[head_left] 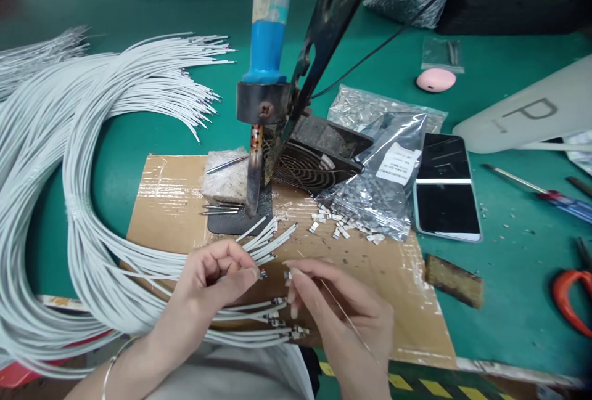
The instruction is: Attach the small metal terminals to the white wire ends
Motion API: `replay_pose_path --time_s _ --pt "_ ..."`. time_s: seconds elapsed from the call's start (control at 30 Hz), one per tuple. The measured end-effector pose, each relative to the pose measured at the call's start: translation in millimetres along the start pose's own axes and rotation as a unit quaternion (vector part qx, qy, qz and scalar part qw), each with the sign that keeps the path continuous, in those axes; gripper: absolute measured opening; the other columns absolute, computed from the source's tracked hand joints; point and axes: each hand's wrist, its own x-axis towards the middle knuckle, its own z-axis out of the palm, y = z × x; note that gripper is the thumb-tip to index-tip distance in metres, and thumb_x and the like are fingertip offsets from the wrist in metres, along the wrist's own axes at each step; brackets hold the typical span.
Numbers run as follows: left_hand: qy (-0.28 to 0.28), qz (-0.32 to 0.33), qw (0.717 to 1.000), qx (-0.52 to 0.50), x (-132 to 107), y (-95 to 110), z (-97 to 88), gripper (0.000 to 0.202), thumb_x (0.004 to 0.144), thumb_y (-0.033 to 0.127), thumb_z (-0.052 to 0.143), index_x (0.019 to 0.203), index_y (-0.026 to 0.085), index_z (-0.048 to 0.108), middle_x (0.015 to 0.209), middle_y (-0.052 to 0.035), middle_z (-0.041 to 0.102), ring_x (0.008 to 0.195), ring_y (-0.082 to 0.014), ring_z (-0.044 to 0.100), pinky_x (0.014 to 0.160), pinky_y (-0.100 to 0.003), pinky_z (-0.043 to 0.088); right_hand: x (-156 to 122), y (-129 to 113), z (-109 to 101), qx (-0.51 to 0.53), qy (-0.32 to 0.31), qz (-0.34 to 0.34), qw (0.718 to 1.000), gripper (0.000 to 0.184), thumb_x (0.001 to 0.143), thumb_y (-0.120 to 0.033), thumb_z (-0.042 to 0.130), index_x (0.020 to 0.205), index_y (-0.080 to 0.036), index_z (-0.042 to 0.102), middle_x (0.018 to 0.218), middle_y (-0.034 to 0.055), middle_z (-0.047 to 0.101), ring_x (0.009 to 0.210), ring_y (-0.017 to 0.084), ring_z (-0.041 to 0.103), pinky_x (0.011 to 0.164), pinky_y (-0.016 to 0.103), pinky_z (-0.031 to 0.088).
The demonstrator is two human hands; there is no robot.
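Observation:
My left hand (217,277) is closed in a pinch on the end of a white cable (259,273), with more white cables (266,241) fanning out above its fingers. My right hand (337,307) pinches a small metal terminal (287,275) just right of that cable end, and a thin solder wire (345,317) runs back across the hand. Both hands hover over a taped cardboard sheet (166,203). A blue-handled soldering iron (268,36) stands clamped upright behind them, its tip (253,181) pointing down. Finished cables with terminals (287,326) lie below the hands.
A big loop of white cables (69,159) fills the left. Loose terminals (345,227) spill from a plastic bag (383,184) beside a small fan (309,163). A phone (444,187), a pink object (435,79), a screwdriver (546,193) and red-handled scissors (571,295) lie on the green table at right.

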Motion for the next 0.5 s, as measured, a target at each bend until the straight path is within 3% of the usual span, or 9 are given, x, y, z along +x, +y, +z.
replay_pose_path --time_s 0.13,0.5 --pt "0.006 0.002 1.000 -0.003 0.2 2.6 -1.3 0.028 0.089 0.039 0.077 0.076 0.018 0.066 0.057 0.0078 0.039 0.054 -0.0095 0.022 0.050 -0.025 0.017 -0.1 -4.8 4.9 0.032 0.008 0.047 0.998 0.005 0.085 -0.026 0.080 0.081 -0.024 0.082 0.063 0.0000 0.068 0.052 0.011 0.060 0.050 0.020 0.053" --pt "-0.006 0.007 1.000 0.030 -0.5 8.1 -2.4 0.027 0.094 0.040 0.073 0.080 0.018 0.064 0.059 0.0068 0.045 0.053 -0.0085 0.023 0.048 -0.023 0.019 11.9 -6.4 11.1 0.037 -0.073 0.001 0.997 0.011 0.087 -0.019 0.078 0.085 -0.028 0.083 0.076 -0.0004 0.070 0.056 0.008 0.061 0.050 0.015 0.051"
